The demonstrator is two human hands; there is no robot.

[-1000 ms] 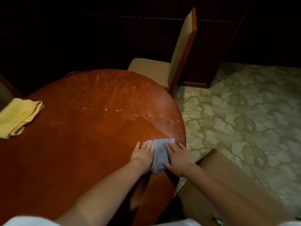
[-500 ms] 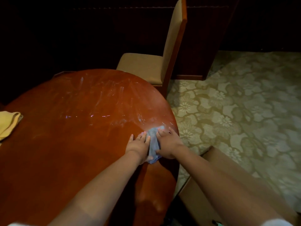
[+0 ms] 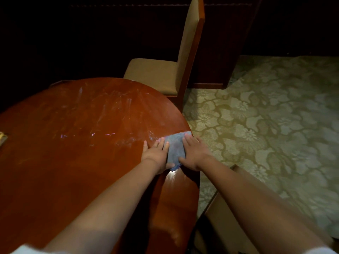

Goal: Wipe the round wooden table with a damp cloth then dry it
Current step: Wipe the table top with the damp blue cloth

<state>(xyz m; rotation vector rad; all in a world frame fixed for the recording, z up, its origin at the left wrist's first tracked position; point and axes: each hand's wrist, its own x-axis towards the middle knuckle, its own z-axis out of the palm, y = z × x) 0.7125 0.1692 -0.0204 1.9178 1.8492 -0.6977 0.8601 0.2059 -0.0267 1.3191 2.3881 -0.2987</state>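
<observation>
The round wooden table (image 3: 64, 162) fills the left half of the view, with wet streaks shining across its far part. A blue-grey cloth (image 3: 175, 149) lies flat at the table's right edge. My left hand (image 3: 157, 154) presses on the cloth's left side with straight fingers. My right hand (image 3: 194, 153) presses on its right side, fingers flat and pointing away from me. A corner of a yellow cloth (image 3: 2, 138) shows at the far left edge of the table.
A wooden chair (image 3: 165, 74) with tan upholstery stands just beyond the table's far right edge. A second tan chair seat (image 3: 229, 226) sits low on my right, close to the table. Patterned green carpet (image 3: 275, 125) covers the floor to the right.
Both hands slid the blue-grey cloth away from me along the table's right edge. The view turned right, so the yellow cloth has nearly left the frame.
</observation>
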